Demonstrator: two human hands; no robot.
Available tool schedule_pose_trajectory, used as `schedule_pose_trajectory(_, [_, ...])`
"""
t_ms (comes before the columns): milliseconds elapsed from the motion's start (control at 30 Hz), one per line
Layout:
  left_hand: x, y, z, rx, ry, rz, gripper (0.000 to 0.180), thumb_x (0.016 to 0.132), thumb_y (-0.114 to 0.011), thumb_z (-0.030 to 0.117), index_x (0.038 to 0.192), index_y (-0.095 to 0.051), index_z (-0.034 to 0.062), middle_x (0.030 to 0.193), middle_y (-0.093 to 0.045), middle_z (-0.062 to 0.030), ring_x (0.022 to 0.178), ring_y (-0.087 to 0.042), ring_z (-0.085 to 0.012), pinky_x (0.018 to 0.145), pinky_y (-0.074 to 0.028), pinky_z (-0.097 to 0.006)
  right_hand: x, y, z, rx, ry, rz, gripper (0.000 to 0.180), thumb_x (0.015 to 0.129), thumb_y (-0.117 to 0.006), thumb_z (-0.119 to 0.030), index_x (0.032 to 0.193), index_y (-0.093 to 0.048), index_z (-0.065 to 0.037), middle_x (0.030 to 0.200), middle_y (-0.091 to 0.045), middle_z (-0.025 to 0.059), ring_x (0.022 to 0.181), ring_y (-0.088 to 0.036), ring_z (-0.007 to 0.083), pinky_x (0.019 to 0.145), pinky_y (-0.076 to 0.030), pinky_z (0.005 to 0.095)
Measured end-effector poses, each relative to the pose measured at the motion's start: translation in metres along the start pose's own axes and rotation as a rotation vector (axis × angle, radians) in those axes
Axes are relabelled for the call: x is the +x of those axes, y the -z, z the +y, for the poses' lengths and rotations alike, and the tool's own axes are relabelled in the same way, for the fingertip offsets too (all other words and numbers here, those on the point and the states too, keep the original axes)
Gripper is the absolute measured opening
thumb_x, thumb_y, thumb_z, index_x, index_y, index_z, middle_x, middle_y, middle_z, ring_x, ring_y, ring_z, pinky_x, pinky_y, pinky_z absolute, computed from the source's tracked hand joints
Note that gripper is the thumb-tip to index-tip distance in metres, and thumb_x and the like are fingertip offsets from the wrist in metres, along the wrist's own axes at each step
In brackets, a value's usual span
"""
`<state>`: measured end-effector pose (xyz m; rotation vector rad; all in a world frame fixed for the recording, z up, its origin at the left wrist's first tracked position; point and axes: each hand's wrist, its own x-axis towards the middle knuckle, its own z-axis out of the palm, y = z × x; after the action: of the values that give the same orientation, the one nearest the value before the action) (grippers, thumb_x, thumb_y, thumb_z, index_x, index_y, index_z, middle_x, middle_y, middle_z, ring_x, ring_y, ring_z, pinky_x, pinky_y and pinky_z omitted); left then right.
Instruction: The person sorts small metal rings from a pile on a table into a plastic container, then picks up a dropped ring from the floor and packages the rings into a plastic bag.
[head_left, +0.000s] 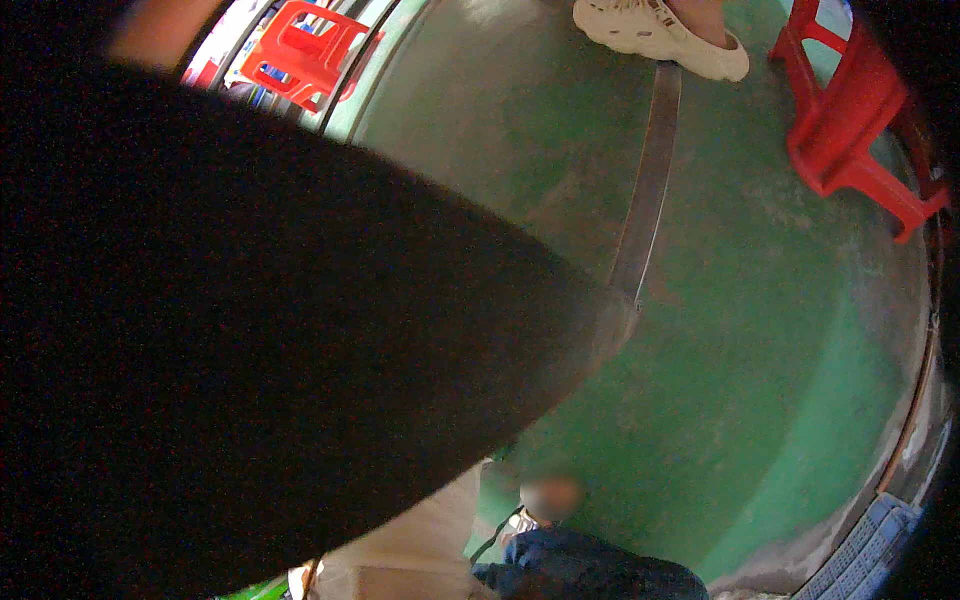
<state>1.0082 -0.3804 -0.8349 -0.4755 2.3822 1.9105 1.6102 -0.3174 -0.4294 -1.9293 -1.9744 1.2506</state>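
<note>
Neither my left hand nor my right hand can be made out. A large, almost black shape [300, 310], close and out of focus, covers the left half of the head view and tapers to a blurred tip near the middle. It hides whatever lies behind it, and I cannot tell what it is. An orange-brown blur [165, 30] shows at the upper left corner, too unclear to name. Along the lower edge lie cream cloth [410, 540] and dark blue cloth [600, 568], with a smeared patch just above the blue.
Across the green floor [740, 350] runs a dark flat strip [652, 170]. A person's foot in a cream clog [665, 38] stands at its far end. Red plastic stools are at the upper right [850, 120] and upper left [300, 55]. A blue-grey slotted object [865, 545] sits lower right.
</note>
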Motion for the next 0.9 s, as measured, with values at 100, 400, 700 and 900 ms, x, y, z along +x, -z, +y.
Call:
schedule_pose_trajectory(100, [0.003, 0.004, -0.005, -0.166, 0.105, -0.115, 0.017, 0.084, -0.048, 0.016, 0.077, -0.049, 0.0009, 0.071, -0.041, -0.0082, 0.059, -0.038, -0.0157, 0.049, -0.029, -0.026, 0.001, 0.002, -0.001, -0.042, 0.005, -0.023, 0.035, 0.088, -0.044, -0.003, 0.122, -0.045, -0.001, 0.108, -0.052, 0.0136, 0.090, -0.051, 0.0199, 0.078, -0.042, 0.0311])
schedule_pose_trajectory(400, [-0.134, 0.033, 0.006, -1.136, 0.939, -0.739, 0.021, 0.084, -0.049, 0.018, 0.071, -0.047, 0.0020, 0.065, -0.035, -0.0056, 0.053, -0.033, -0.0114, 0.042, -0.024, -0.022, 0.000, 0.017, 0.000, 0.071, -0.029, -0.218, 0.035, 0.092, -0.044, -0.017, 0.121, -0.041, 0.002, 0.106, -0.050, 0.0158, 0.087, -0.051, 0.0213, 0.080, -0.041, 0.0328])
schedule_pose_trajectory(700, [-0.289, 0.029, 0.068, -0.942, 1.090, -1.309, 0.022, 0.083, -0.044, 0.020, 0.068, -0.039, 0.0057, 0.070, -0.032, -0.0031, 0.053, -0.030, -0.0095, 0.041, -0.027, -0.020, -0.002, 0.028, -0.003, 0.130, 0.027, -0.365, 0.037, 0.091, -0.045, -0.017, 0.120, -0.039, 0.004, 0.110, -0.051, 0.0205, 0.096, -0.054, 0.0270, 0.082, -0.045, 0.0331])
schedule_pose_trajectory(900, [-0.304, 0.024, 0.053, -0.722, 1.242, -1.339, 0.020, 0.089, -0.043, 0.016, 0.071, -0.043, 0.0072, 0.067, -0.035, -0.0012, 0.050, -0.035, -0.0091, 0.038, -0.029, -0.019, 0.005, 0.042, 0.000, 0.073, 0.147, -0.418, 0.032, 0.089, -0.046, -0.015, 0.116, -0.044, 0.003, 0.101, -0.058, 0.0196, 0.089, -0.059, 0.0277, 0.075, -0.049, 0.0331])
